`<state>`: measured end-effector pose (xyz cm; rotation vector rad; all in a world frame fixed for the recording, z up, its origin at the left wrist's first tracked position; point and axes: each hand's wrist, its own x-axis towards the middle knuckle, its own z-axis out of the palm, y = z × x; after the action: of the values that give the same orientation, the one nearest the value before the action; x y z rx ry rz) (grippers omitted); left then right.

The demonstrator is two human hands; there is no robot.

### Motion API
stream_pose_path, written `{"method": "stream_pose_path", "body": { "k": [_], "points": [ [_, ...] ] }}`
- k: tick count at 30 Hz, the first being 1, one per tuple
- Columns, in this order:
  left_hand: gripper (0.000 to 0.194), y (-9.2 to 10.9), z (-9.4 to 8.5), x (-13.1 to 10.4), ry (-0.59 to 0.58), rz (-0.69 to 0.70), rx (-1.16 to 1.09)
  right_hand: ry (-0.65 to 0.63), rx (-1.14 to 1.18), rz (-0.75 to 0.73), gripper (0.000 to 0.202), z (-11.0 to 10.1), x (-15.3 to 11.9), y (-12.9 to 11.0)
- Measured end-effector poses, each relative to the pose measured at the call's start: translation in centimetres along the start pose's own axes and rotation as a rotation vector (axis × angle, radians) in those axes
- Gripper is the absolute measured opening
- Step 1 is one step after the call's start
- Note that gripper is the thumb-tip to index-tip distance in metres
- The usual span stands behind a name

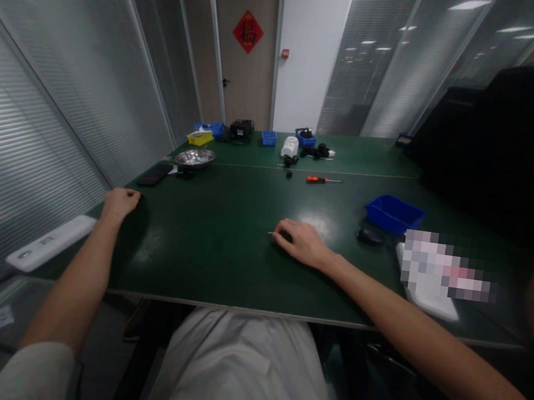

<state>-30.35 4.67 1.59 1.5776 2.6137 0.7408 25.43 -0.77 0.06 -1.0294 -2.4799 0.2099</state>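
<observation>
While the left hand (120, 203) pinches a dark piece (142, 196) near the tabletop's (212, 245) left edge, the right hand (301, 241) pinches a thin rod (270, 232) — likely light, stiff, best gripped endwise.

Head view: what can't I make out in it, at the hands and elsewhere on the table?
All in the head view:
- Dark speck at the left hand: too small to identify.
- Thin pale piece at the right hand: curled fingers hide all but its tip.
- White slab: a pixelated patch covers much of its top.
- Far blue tray: contents too small and dark.
- Black shape: cut off by the right edge.
</observation>
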Motion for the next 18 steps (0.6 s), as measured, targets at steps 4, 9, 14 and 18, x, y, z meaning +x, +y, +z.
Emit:
{"method": "stream_pose_path", "body": {
  "k": [4,9,14,18],
  "points": [
    [0.023,-0.06,-0.23,-0.01,-0.042,-0.014,-0.04,-0.004,-0.011,0.001,0.02,-0.06,-0.04,0.0],
    [0.024,-0.39,-0.23,-0.02,-0.046,-0.012,-0.084,-0.01,-0.007,0.0,0.021,-0.2,-0.04,-0.07],
    [0.027,-0.43,-0.13,-0.06,-0.035,-0.041,-0.103,-0.008,-0.001,0.0,0.02,-0.35,-0.02,-0.23],
    [0.028,-0.17,-0.04,-0.42,-0.01,-0.043,-0.112,-0.018,0.0,0.002,0.02,-0.42,0.0,-0.32]
  ]
}}
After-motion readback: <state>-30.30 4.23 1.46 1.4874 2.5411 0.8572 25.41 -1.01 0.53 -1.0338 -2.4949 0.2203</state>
